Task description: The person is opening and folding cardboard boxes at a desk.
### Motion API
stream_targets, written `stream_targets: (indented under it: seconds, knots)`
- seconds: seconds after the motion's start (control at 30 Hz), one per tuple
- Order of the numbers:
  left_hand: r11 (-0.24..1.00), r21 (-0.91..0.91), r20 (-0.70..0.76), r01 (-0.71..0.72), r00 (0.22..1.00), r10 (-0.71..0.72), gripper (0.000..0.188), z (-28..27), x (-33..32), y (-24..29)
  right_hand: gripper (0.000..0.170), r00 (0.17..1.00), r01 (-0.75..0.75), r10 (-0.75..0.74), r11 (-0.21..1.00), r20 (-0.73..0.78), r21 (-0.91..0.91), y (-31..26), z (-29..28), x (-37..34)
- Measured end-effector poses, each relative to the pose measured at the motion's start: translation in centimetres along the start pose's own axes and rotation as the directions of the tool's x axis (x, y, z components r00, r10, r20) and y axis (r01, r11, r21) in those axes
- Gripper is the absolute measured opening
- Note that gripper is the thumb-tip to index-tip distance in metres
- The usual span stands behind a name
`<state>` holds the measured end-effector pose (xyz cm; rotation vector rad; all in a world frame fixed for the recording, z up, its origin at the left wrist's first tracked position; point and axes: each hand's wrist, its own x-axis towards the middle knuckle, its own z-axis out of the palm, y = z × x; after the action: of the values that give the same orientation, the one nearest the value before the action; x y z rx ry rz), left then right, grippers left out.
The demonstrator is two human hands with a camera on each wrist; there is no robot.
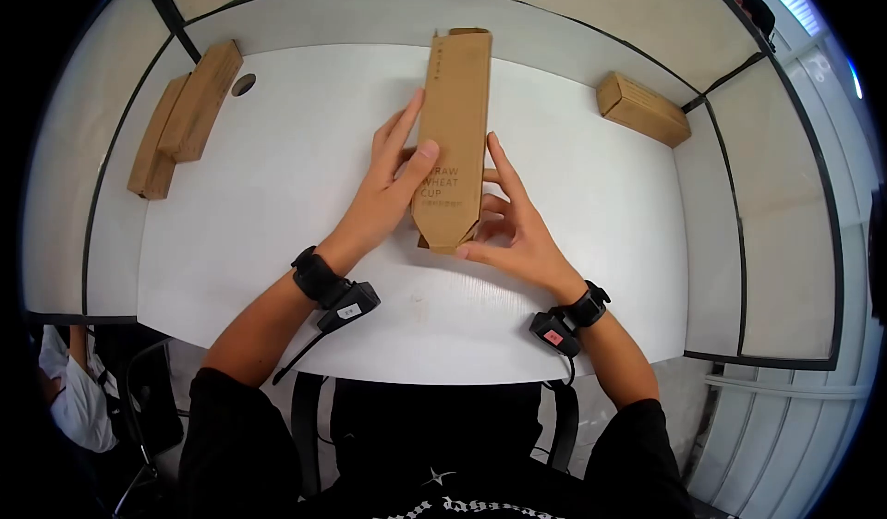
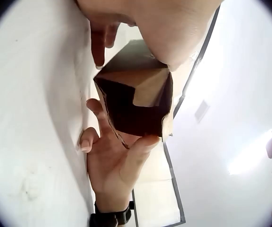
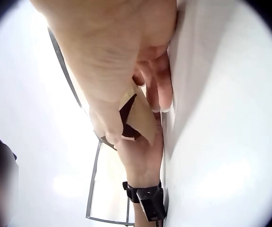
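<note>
A long brown cardboard box, printed "WHEAT CUP", is held above the white table. Its near end is open, with the dark inside of the box and a folded flap showing in the left wrist view. My left hand grips the box's left side, thumb on the top face. At the near right corner, my right hand pinches the edge of the open end with the thumb; its other fingers are bent beside the box. The right wrist view shows the right thumb against the box's flap.
Two brown boxes lie against each other at the table's left edge, beside a round hole. Another brown box is at the back right. Low panels border the table. A seated person is at the lower left.
</note>
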<state>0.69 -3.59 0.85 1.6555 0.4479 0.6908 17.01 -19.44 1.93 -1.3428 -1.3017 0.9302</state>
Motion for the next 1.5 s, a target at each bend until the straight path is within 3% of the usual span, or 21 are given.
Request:
stream_targets:
  seconds: [0.07, 0.1, 0.2, 0.23, 0.43, 0.53, 0.63, 0.73, 0.83, 0.93, 1.07, 1.1, 1.23, 1.5]
  knots:
    - [0.997, 0.053, -0.031, -0.06, 0.998, 0.061, 0.067, -0.1, -0.1, -0.4, 0.125, 0.998, 0.058, -0.06, 0.997, -0.028, -0.043, 0.8, -0.1, 0.2]
    - [0.993, 0.078, -0.011, -0.085, 0.996, 0.086, 0.067, -0.2, 0.0, -0.4, 0.107, 0.996, 0.08, -0.081, 0.996, -0.031, -0.038, 0.7, -0.1, 0.1]
    - [0.99, 0.034, 0.133, -0.14, 0.982, 0.134, 0.071, -0.6, -0.2, -0.2, 0.086, 0.991, -0.104, 0.117, 0.98, -0.069, 0.172, 0.1, -0.3, 0.2]
    - [0.989, -0.004, 0.195, -0.151, 0.969, 0.149, 0.073, -0.6, -0.2, -0.1, 0.072, 0.989, -0.091, 0.108, 0.982, -0.097, 0.165, 0.2, -0.3, 0.3]
    - [0.988, -0.041, 0.211, -0.151, 0.965, 0.156, 0.094, -0.1, -0.6, 0.4, 0.078, 0.987, -0.088, 0.107, 0.984, -0.117, 0.156, 0.4, -0.3, 0.2]
    - [0.995, -0.033, 0.12, -0.096, 0.988, 0.1, 0.081, -0.4, -0.2, 0.2, 0.09, 0.992, -0.114, 0.119, 0.989, -0.048, 0.098, 0.6, -0.3, 0.2]
    - [0.984, -0.171, 0.098, -0.055, 0.993, 0.072, 0.074, -0.4, 0.0, -0.3, 0.091, 0.993, -0.101, 0.106, 0.99, -0.055, 0.098, 0.2, 0.1, 0.0]
    - [0.983, -0.098, 0.057, -0.155, 0.985, 0.161, 0.068, -0.3, 0.1, -0.7, 0.089, 0.993, -0.104, 0.107, 0.992, -0.045, 0.078, 0.0, 0.0, 0.1]
    - [0.964, -0.135, 0.068, -0.228, 0.969, 0.238, 0.063, -0.2, 0.0, -0.6, 0.087, 0.991, -0.121, 0.123, 0.991, -0.043, 0.061, 0.3, -0.3, 0.2]
    - [0.984, -0.097, 0.185, -0.15, 0.969, 0.166, 0.068, -0.3, -0.4, 0.1, 0.087, 0.984, -0.103, 0.106, 0.994, -0.142, 0.026, 0.8, -0.1, 0.3]
    - [0.981, -0.01, 0.177, -0.195, 0.965, 0.194, 0.052, -0.1, -0.4, -0.5, 0.086, 0.978, -0.132, 0.144, 0.988, -0.152, 0.086, 0.5, -0.1, 0.3]
    - [0.98, -0.016, 0.105, -0.197, 0.975, 0.198, 0.038, 0.3, -0.4, -0.4, 0.085, 0.982, -0.135, 0.146, 0.987, -0.124, 0.092, 0.4, -0.2, 0.2]
    - [0.985, -0.007, 0.02, -0.17, 0.985, 0.171, 0.03, -0.2, -0.1, -0.6, 0.083, 0.989, -0.135, 0.142, 0.982, -0.041, 0.132, 0.5, -0.4, 0.0]
    - [0.979, -0.036, 0.141, -0.2, 0.969, 0.203, 0.04, -0.2, -0.2, -0.4, 0.079, 0.982, -0.147, 0.162, 0.978, -0.098, 0.146, 0.0, -0.2, 0.1]
